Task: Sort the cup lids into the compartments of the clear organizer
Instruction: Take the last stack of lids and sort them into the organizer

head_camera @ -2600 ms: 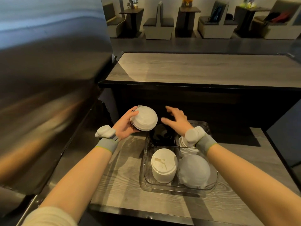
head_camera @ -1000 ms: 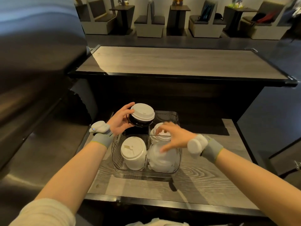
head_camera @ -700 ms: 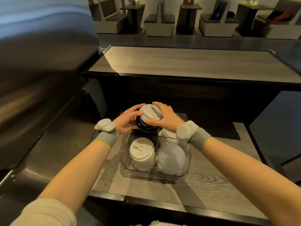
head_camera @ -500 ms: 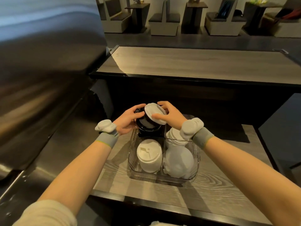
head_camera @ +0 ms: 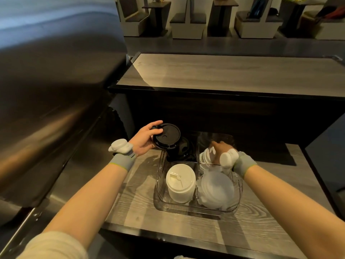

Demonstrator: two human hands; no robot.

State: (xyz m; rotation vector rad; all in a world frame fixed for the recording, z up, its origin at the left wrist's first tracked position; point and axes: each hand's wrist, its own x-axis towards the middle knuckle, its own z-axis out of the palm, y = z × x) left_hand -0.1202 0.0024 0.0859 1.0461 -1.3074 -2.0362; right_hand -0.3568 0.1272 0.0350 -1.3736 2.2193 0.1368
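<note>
Two hands at the clear organizer (head_camera: 194,209).
Left hand (head_camera: 143,141): grip curled round black lid stack (head_camera: 166,136). Right hand (head_camera: 221,147) reaches onto white lids (head_camera: 205,157); grip blurred, cannot tell.

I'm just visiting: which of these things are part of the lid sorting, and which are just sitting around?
Part of the job:
clear organizer
held black lids, gripped by the left hand
stored black lids, far left compartment
white lids under the right hand
white sip lids
domed lids

Just lying about:
upper counter
steel panel
booth seats
</note>
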